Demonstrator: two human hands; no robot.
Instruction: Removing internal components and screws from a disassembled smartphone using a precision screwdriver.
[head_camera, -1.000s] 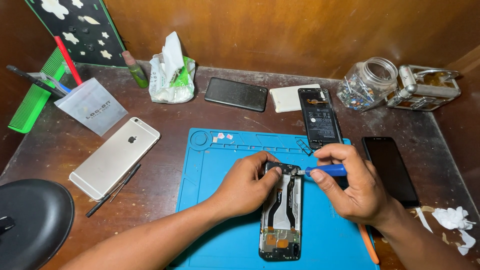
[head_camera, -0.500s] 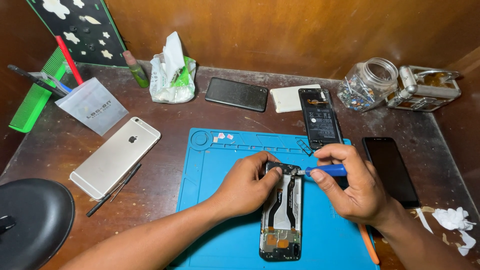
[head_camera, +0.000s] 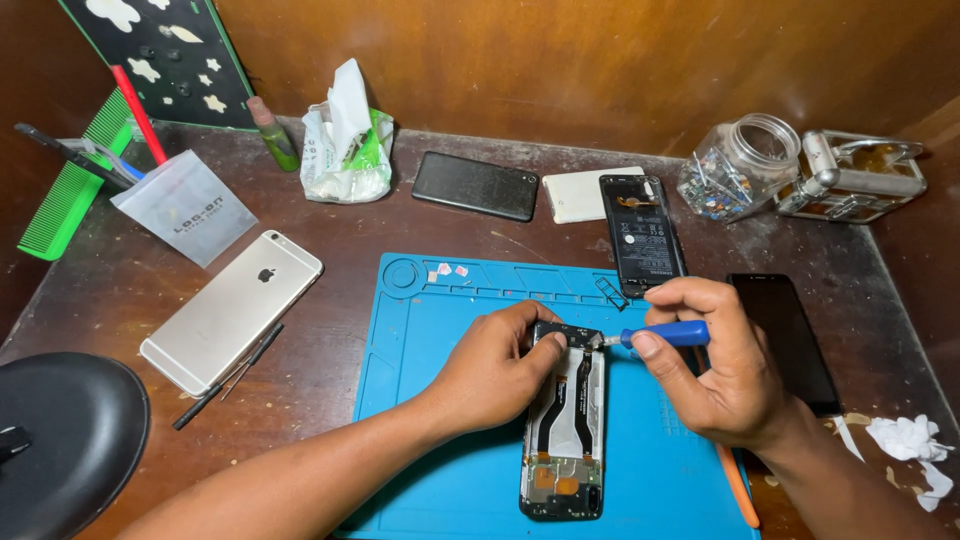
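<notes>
An opened phone (head_camera: 565, 430) with its back off lies lengthwise on a blue work mat (head_camera: 420, 400), its ribbon cables and board exposed. My left hand (head_camera: 495, 365) rests on the mat and pinches the phone's top left corner. My right hand (head_camera: 715, 365) grips a small blue-handled screwdriver (head_camera: 665, 335), held sideways with its metal tip touching the phone's top edge near my left fingertips. Both hands meet over the upper end of the phone.
A silver phone (head_camera: 230, 310) with tweezers (head_camera: 228, 375) lies at the left. A black phone (head_camera: 475, 185), a white case (head_camera: 585, 195), an open phone body (head_camera: 640, 235) and a dark screen (head_camera: 785, 335) surround the mat. A glass jar (head_camera: 735, 170), metal case (head_camera: 850, 175), tissue pack (head_camera: 345, 150), black disc (head_camera: 60, 440).
</notes>
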